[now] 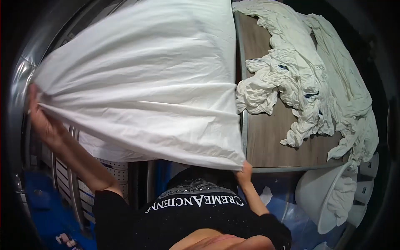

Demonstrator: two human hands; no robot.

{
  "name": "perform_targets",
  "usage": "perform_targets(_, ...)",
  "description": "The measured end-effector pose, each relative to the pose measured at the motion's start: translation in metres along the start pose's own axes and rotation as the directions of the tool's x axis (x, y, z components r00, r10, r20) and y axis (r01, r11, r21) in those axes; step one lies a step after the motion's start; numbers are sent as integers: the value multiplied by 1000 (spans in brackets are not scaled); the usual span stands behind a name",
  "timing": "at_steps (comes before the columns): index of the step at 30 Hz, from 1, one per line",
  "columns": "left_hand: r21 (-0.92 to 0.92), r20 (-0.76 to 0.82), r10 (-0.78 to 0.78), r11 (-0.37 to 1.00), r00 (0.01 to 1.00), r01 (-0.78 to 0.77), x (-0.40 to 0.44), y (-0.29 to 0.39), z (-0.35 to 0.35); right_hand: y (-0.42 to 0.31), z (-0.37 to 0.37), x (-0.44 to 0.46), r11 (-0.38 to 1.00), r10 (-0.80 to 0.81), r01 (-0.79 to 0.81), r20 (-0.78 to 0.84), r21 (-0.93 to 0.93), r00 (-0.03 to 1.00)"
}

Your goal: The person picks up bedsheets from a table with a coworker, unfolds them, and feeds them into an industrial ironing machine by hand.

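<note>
A large white cloth (154, 83) is stretched between my two hands, with folds running across it. At the far left, my left hand (41, 112) grips its gathered edge beside a shiny metal rim. My right hand (244, 173) pinches the cloth's near right corner, close to the table's front left corner. The cloth's far part runs out of the top of the view. Right of it, crumpled off-white cloths (291, 71) lie on a wood-patterned table (266, 146).
White tubs (314, 196) stand below the table's right end, one with cloth hanging into it. Metal bars (73, 183) and perforated white strips (118, 175) are at the lower left. Blue surfaces (46, 208) show below. Another white cloth (112, 148) lies beneath the stretched one.
</note>
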State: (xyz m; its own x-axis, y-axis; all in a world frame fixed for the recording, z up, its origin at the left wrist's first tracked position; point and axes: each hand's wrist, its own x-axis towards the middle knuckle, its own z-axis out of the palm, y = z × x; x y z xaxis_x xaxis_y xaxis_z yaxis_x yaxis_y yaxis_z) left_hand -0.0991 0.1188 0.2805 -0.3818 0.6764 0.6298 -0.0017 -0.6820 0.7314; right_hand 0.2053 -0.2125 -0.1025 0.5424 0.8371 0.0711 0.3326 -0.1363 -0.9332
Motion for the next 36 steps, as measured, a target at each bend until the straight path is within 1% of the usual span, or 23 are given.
perform_targets(2,-87,2,-390,917,921,389,21,-53,-17,-31,-27,-5,988,86,-51,-249,143,965)
perform_targets(4,-171,66,-598,782,799,600,1,-104,-22,-37,-44,4,940,178,-39,-389,339,904)
perform_targets(6,-156,228,-649,711,726,686,-8,-167,-37,-19,-48,-3,991,1,-56,-396,-125,918)
perform_targets(7,-117,231,-587,775,776,621,-14,-171,-31,-5,-45,-12,925,-151,20,-320,-379,935)
perform_targets(8,-77,236,-521,831,820,551,-23,-169,-20,15,-48,-20,905,-204,87,-243,-417,948)
perform_targets(11,-79,218,-405,899,888,430,-49,-147,6,68,-60,-23,870,222,-150,101,-470,970)
perform_targets(12,-60,385,-307,933,871,355,-58,-153,5,92,-49,-12,796,258,-93,196,-598,946)
perform_targets(13,136,418,-253,967,873,216,-84,-137,18,106,-36,-3,707,305,-19,281,-707,910)
perform_targets(14,321,458,-209,945,864,59,-121,-115,37,92,-20,14,777,113,88,276,-623,954)
perform_targets(15,374,658,-222,926,719,-56,-155,-99,40,62,3,38,819,-82,218,269,-531,960)
perform_targets(16,232,900,109,700,423,-675,-187,-97,39,38,31,54,806,-273,365,254,-465,928)
perform_targets(17,42,860,140,939,490,-343,-226,-88,49,2,55,74,846,-297,383,269,-372,916)
perform_targets(18,39,921,24,987,388,-155,-258,-79,45,-26,77,83,877,-319,394,282,-274,905)
perform_targets(20,138,920,-147,989,363,50,-287,-68,30,5,123,80,996,-82,64,446,55,892)
perform_targets(21,299,817,-333,943,470,148,-285,-69,13,-17,129,85,987,-83,33,328,156,941)
perform_targets(23,315,414,-629,777,658,545,-280,-108,-26,-38,121,100,988,-148,126,346,86,926)
perform_targets(25,359,263,-737,674,623,646,-309,-136,-77,-4,102,98,978,-115,168,354,-124,928)
perform_targets(27,406,12,-660,690,751,600,-345,-151,-124,9,71,99,969,-61,143,365,-201,929)
perform_targets(28,449,-155,-649,625,745,638,-362,-156,-150,7,55,93,967,-5,104,392,-232,920)
perform_targets(30,448,-469,-368,684,803,575,-369,-151,-171,28,33,82,864,31,208,462,-458,886)
perform_targets(33,161,-723,-330,774,607,612,-369,-170,-192,38,29,64,825,111,217,526,-522,843)
perform_targets(35,-163,-602,-683,612,414,774,-344,-161,-188,36,41,56,875,98,170,510,-454,855)
perform_targets(36,-116,-517,-739,560,431,820,-338,-160,-186,35,49,58,896,49,205,545,-394,837)
